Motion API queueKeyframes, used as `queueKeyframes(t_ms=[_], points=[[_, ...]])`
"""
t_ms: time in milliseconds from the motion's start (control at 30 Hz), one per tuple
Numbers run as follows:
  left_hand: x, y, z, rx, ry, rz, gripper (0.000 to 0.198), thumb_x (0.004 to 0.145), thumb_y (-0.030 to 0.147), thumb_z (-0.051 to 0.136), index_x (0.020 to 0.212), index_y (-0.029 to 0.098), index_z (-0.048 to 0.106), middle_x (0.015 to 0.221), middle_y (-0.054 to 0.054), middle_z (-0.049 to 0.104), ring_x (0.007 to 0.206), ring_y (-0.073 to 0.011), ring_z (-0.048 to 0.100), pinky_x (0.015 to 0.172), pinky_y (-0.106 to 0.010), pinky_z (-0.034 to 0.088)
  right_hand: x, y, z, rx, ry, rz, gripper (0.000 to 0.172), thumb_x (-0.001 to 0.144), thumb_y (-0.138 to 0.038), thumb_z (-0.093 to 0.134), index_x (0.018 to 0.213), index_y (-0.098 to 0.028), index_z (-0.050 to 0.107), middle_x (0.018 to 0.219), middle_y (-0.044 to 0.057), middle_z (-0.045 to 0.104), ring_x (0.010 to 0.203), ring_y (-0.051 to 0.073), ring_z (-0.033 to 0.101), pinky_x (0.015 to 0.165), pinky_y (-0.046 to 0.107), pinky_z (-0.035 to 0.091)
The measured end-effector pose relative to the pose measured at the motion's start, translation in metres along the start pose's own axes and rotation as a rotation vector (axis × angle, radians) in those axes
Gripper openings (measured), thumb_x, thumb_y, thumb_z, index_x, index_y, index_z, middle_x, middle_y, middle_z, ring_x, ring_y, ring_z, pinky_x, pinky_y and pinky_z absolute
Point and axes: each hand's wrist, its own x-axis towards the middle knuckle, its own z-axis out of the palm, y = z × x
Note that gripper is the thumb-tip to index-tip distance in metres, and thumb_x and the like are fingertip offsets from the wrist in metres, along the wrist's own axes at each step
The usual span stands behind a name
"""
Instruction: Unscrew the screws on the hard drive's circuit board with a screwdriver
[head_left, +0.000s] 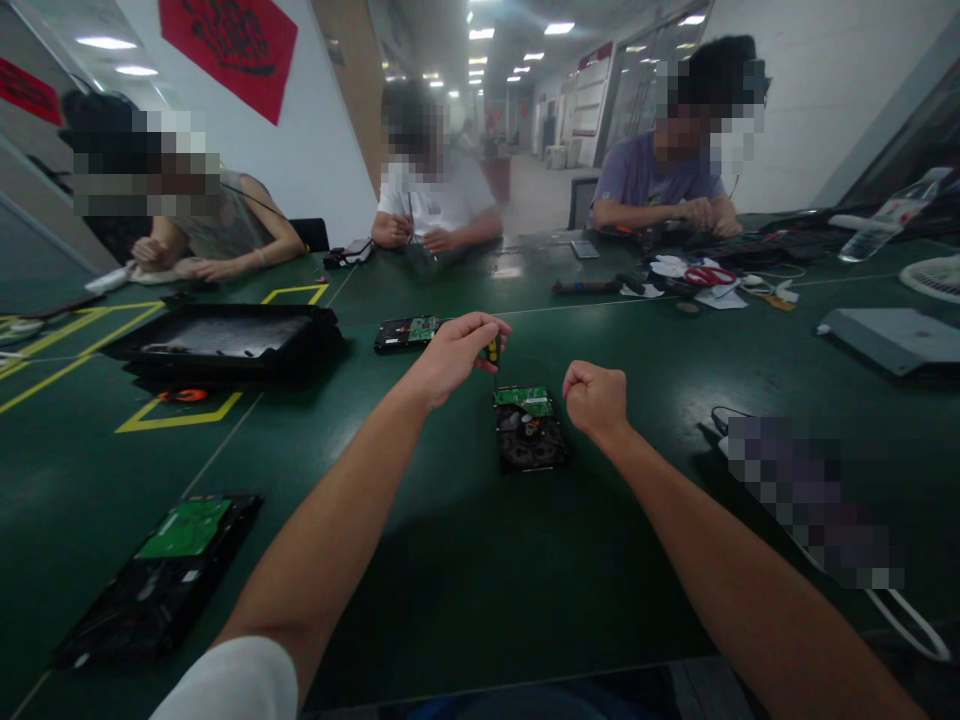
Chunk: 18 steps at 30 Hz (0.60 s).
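Note:
A hard drive (529, 428) lies on the dark green table (465, 560) with its green circuit board facing up, straight ahead of me. My left hand (456, 352) hovers just above and left of it, fingers pinched round a small black and yellow screwdriver (493, 351) that points down toward the drive's far edge. My right hand (595, 396) is a closed fist just right of the drive; I cannot see anything in it.
A second drive (406, 333) lies beyond my left hand, a third (161, 575) at the near left. A black tray (225, 343) sits left in yellow tape marks. Three people work at the far side. Scissors (709, 276), tools, a grey box (892, 338) and cables lie right.

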Motion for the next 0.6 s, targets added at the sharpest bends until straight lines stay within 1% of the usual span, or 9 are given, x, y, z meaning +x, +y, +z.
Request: queueKeyframes(t_ms=[67, 100, 200, 233, 300, 367, 400, 467, 600], points=[[-0.0001, 0.0009, 0.0006, -0.006, 0.006, -0.01, 0.022, 0.092, 0.037, 0.062, 0.096, 0.017, 0.07, 0.093, -0.008, 0.066, 0.087, -0.0176, 0.063, 0.065, -0.026, 0.056, -0.0023, 0.0004, 0.001, -0.031, -0.009, -0.048, 0.025, 0.076, -0.011, 0.045, 0.062, -0.021, 0.063, 0.067, 0.002, 0.065, 0.065, 0.017, 0.06, 0.068, 0.03, 0.042], [-0.0002, 0.0015, 0.001, -0.008, 0.009, -0.013, 0.022, 0.092, 0.037, 0.062, 0.096, 0.017, 0.07, 0.093, -0.008, 0.066, 0.087, -0.0176, 0.063, 0.065, -0.026, 0.056, -0.0032, 0.0005, 0.0011, -0.039, -0.01, -0.078, 0.026, 0.078, -0.01, 0.044, 0.069, -0.021, 0.066, 0.071, 0.003, 0.067, 0.069, 0.018, 0.061, 0.071, 0.03, 0.044], [-0.0006, 0.0034, 0.0023, -0.01, 0.015, -0.013, 0.021, 0.092, 0.036, 0.061, 0.095, 0.017, 0.07, 0.092, -0.007, 0.065, 0.086, -0.0173, 0.062, 0.065, -0.025, 0.056, -0.0046, 0.0, 0.0, -0.06, 0.029, -0.164, 0.03, 0.088, -0.016, 0.046, 0.099, -0.019, 0.073, 0.098, 0.008, 0.072, 0.092, 0.022, 0.065, 0.087, 0.034, 0.046], [-0.0007, 0.0037, 0.0026, -0.01, 0.014, -0.01, 0.021, 0.092, 0.036, 0.061, 0.095, 0.017, 0.07, 0.091, -0.007, 0.065, 0.086, -0.0172, 0.062, 0.065, -0.025, 0.056, -0.0046, -0.0003, -0.0004, -0.079, 0.052, -0.18, 0.029, 0.092, -0.021, 0.047, 0.103, -0.019, 0.074, 0.108, 0.01, 0.071, 0.101, 0.024, 0.064, 0.092, 0.036, 0.045], [-0.0008, 0.0037, 0.0027, -0.011, 0.01, -0.007, 0.021, 0.093, 0.036, 0.061, 0.095, 0.017, 0.07, 0.091, -0.007, 0.065, 0.085, -0.0171, 0.062, 0.064, -0.025, 0.056, -0.0042, -0.0006, -0.001, -0.125, 0.079, -0.186, 0.029, 0.098, -0.033, 0.05, 0.096, -0.021, 0.076, 0.118, 0.01, 0.07, 0.113, 0.026, 0.061, 0.101, 0.041, 0.042], [-0.0005, 0.0027, 0.0022, -0.014, 0.006, -0.008, 0.022, 0.093, 0.037, 0.061, 0.095, 0.017, 0.07, 0.092, -0.007, 0.065, 0.086, -0.0172, 0.063, 0.065, -0.025, 0.056, -0.0038, -0.0001, -0.001, -0.15, 0.084, -0.166, 0.039, 0.102, -0.039, 0.047, 0.083, -0.022, 0.076, 0.114, 0.009, 0.073, 0.114, 0.027, 0.06, 0.104, 0.043, 0.039], [-0.0003, 0.0019, 0.0018, -0.016, 0.005, -0.008, 0.022, 0.093, 0.037, 0.061, 0.095, 0.017, 0.07, 0.092, -0.007, 0.065, 0.086, -0.0172, 0.063, 0.065, -0.025, 0.056, -0.0036, 0.0003, -0.0009, -0.153, 0.084, -0.153, 0.042, 0.103, -0.038, 0.044, 0.081, -0.022, 0.076, 0.11, 0.009, 0.074, 0.113, 0.027, 0.061, 0.105, 0.044, 0.039], [0.0002, 0.0003, 0.0007, -0.017, -0.001, -0.003, 0.022, 0.093, 0.037, 0.062, 0.096, 0.017, 0.07, 0.093, -0.007, 0.065, 0.086, -0.0172, 0.063, 0.065, -0.025, 0.056, -0.0033, 0.0012, -0.0008, -0.149, 0.083, -0.135, 0.042, 0.104, -0.032, 0.04, 0.086, -0.021, 0.077, 0.104, 0.009, 0.075, 0.111, 0.026, 0.062, 0.105, 0.045, 0.038], [0.0003, -0.0017, -0.0005, -0.009, -0.004, 0.005, 0.023, 0.093, 0.038, 0.062, 0.097, 0.017, 0.07, 0.093, -0.007, 0.066, 0.087, -0.0172, 0.063, 0.065, -0.025, 0.056, -0.0028, 0.0014, -0.002, -0.133, 0.076, -0.129, 0.032, 0.095, -0.02, 0.044, 0.094, -0.021, 0.077, 0.106, 0.009, 0.074, 0.113, 0.027, 0.062, 0.108, 0.046, 0.038]])
